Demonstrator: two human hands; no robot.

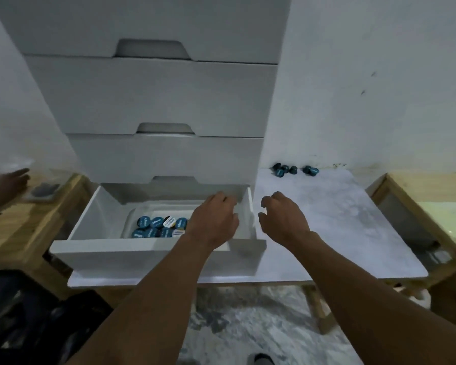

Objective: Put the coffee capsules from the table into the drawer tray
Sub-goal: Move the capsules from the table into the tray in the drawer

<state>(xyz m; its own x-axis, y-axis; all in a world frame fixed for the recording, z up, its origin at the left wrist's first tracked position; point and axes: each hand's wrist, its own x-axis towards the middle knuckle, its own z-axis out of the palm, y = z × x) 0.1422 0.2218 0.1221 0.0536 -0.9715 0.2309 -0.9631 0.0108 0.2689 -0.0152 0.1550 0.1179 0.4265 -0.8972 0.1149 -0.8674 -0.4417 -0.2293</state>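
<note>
The bottom white drawer (153, 250) stands pulled open. Inside it a white tray (132, 217) holds several blue-lidded coffee capsules (158, 226). More blue capsules (284, 169) lie in a small cluster on the white marbled table (340, 225), far back by the wall. My left hand (213, 219) hovers over the right part of the drawer, fingers curled, and what it holds is hidden. My right hand (282, 217) is just right of the drawer wall, above the table, fingers loosely curled with nothing visible in them.
A tall white drawer unit (163, 101) rises behind the open drawer. Wooden tables stand at left (16, 227) and right (419, 206). Another person's hand (8, 183) reaches in at the far left near a small dark object (44, 191).
</note>
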